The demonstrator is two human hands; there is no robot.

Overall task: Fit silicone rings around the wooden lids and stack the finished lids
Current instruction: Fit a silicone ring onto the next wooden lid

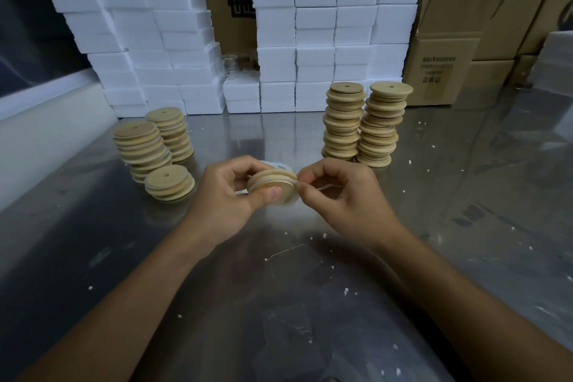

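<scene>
Head view: two bare forearms reach in from the bottom edge over the shiny grey metal table, which is flecked with small white crumbs. The left hand has its grip clamped on a round pale wooden lid, thumb on the near face, fingers curled over the top, the lid tilted on edge just above the table. The right hand comes in at the lid's right rim, thumb and forefinger pinched together on a thin translucent silicone ring that lies along the lid's rim; how far round it sits is hard to tell. Just behind the lid something whitish lies on the table, mostly hidden by the hands.

Out to the left, a short stack of wooden lids sits nearest, with a taller, leaning stack behind it and one more stack beyond that, all close together. Off to the right, well apart from those, two tall stacks of wooden lids stand side by side, touching or nearly so.

Farther back, white foam blocks are piled in high walls along the table's far edge, a gap between the two piles. Behind them and at far right, brown cardboard boxes with dark printed characters.
</scene>
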